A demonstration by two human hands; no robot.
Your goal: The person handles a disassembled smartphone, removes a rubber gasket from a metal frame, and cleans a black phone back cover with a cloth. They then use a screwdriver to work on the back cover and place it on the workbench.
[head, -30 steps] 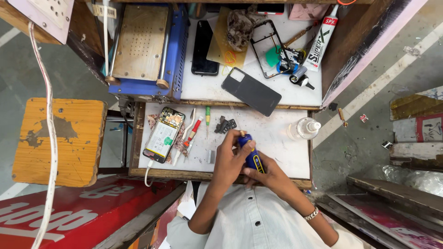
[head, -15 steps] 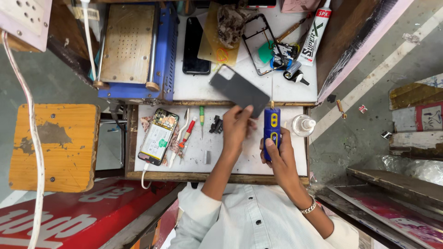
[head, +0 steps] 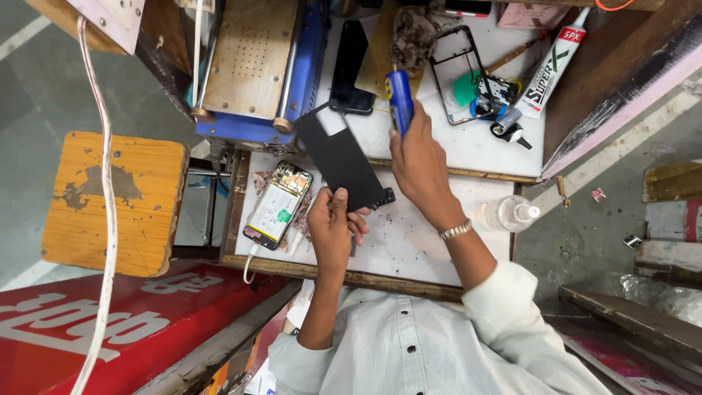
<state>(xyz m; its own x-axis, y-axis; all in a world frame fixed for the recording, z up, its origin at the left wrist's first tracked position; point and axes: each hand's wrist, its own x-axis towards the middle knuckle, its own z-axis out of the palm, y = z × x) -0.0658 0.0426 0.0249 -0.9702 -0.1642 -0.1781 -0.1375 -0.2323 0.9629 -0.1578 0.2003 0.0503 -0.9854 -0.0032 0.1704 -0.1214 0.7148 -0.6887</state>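
Two hands busy | left hand [head: 333, 227] pinches black back cover [head: 338, 159] edge | right hand [head: 418, 161] clasps blue tool [head: 400, 99]

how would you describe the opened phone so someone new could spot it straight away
Start at the white worktop, then go to its left end, beside the orange wooden stool. The opened phone lies there left of the left hand, back cover off; only it shows a bare pale battery and circuit board.

Single head view, straight down onto white workbench [head: 431, 241], close
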